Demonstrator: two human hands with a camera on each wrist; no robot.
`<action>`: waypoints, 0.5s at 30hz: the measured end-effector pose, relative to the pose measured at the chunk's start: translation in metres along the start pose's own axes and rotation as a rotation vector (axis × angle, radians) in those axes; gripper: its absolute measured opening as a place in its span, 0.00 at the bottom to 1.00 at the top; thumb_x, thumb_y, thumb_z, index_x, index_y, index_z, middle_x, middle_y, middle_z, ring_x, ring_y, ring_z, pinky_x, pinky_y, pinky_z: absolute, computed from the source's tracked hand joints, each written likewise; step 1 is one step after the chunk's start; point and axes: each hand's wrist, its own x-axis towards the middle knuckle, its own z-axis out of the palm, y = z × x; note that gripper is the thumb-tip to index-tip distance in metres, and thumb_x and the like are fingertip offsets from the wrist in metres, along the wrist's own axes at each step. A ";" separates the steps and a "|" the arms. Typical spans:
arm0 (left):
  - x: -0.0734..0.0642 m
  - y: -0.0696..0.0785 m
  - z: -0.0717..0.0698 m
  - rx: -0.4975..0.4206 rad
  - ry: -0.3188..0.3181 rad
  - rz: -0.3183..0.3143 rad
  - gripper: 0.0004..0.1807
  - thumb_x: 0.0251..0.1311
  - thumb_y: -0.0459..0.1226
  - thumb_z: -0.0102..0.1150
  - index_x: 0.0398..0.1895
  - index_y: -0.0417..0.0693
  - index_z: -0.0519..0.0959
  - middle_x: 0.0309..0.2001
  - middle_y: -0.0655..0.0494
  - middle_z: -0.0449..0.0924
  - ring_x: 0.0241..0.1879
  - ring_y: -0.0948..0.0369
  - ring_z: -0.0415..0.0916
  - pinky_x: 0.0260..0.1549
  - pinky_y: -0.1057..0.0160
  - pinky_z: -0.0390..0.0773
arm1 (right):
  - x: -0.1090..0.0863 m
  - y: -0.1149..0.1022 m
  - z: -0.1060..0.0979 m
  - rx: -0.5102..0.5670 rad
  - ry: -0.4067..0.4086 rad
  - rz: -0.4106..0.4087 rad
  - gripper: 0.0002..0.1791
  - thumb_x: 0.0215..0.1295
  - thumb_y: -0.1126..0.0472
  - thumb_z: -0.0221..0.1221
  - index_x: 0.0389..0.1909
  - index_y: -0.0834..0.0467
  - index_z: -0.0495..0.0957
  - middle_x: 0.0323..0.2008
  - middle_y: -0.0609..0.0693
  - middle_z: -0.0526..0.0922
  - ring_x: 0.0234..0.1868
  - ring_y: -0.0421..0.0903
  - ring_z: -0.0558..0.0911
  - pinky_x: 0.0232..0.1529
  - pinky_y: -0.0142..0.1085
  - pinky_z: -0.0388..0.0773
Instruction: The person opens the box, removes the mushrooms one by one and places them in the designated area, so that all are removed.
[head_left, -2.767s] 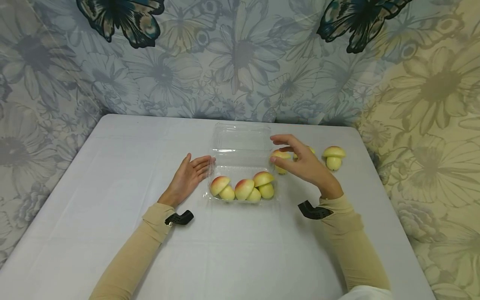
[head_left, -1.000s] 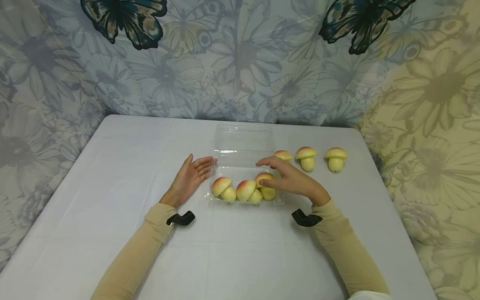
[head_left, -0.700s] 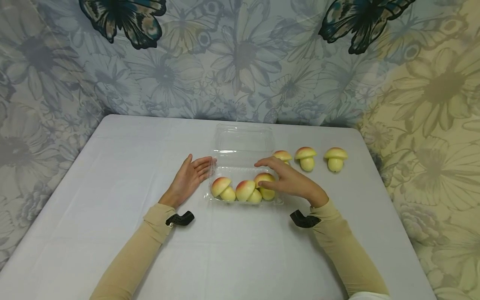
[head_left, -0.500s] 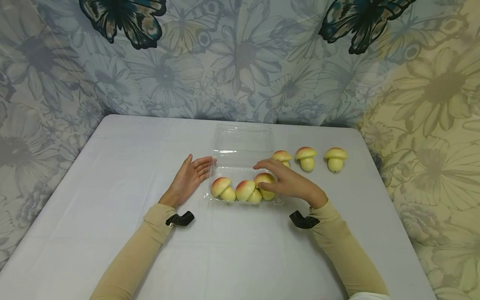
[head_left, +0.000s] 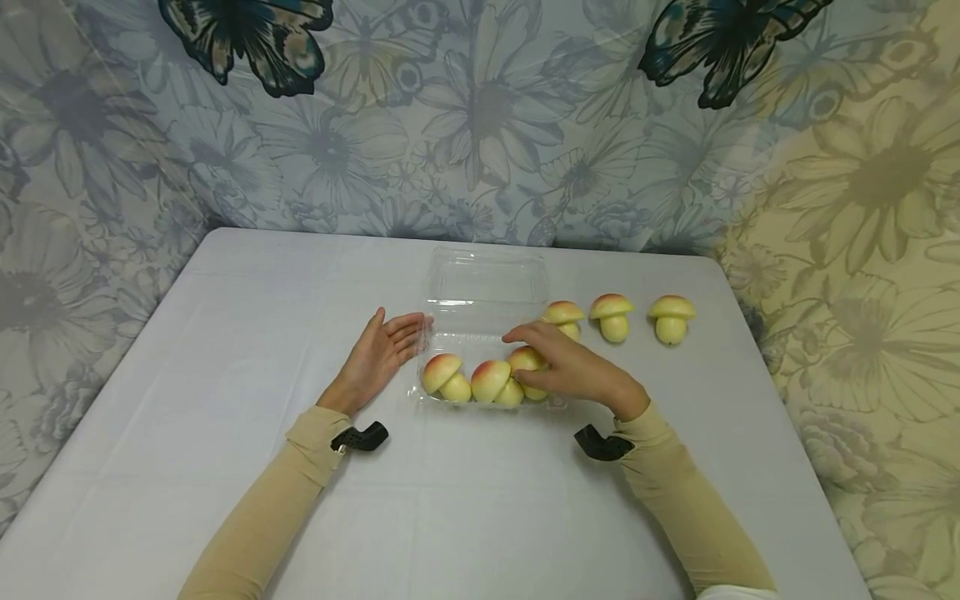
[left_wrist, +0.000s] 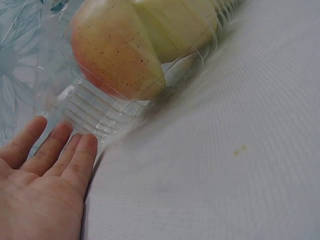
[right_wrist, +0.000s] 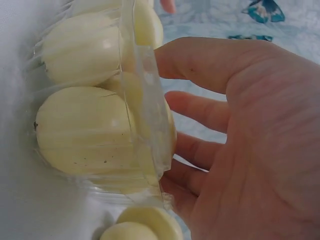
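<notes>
A clear plastic clamshell box (head_left: pixel 483 329) lies with its lid folded back on the table. Along its near side are three yellow artificial mushrooms with red-tinged caps: a left one (head_left: pixel 444 375), a middle one (head_left: pixel 491 381) and a right one (head_left: pixel 527 359). My left hand (head_left: pixel 378 358), palm inward, has its straight fingertips at the box's left wall. Over the right mushroom, my right hand (head_left: pixel 573 367) reaches in with thumb and fingers spread apart around its cap. In the right wrist view, the fingers (right_wrist: pixel 197 110) come up to the cap from behind the box wall, lightly bent.
Right of the box stand three more mushrooms: one (head_left: pixel 562 313) partly behind my right hand, another (head_left: pixel 612 318), and a third (head_left: pixel 671 318) farthest right. A white cloth covers the table (head_left: pixel 480 517). Behind it hangs a floral backdrop (head_left: pixel 480 125).
My right hand has come from the loose mushroom beside the box, leftward and nearer, onto the right mushroom inside it. Lately it has sunk slightly lower. My left hand has stayed put.
</notes>
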 end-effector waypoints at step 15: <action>0.001 0.000 0.000 0.014 -0.013 0.016 0.41 0.81 0.56 0.15 0.78 0.30 0.48 0.79 0.35 0.48 0.80 0.46 0.48 0.71 0.65 0.67 | 0.003 -0.004 0.007 -0.189 0.044 -0.024 0.25 0.64 0.60 0.65 0.60 0.63 0.77 0.56 0.58 0.82 0.61 0.54 0.77 0.63 0.50 0.76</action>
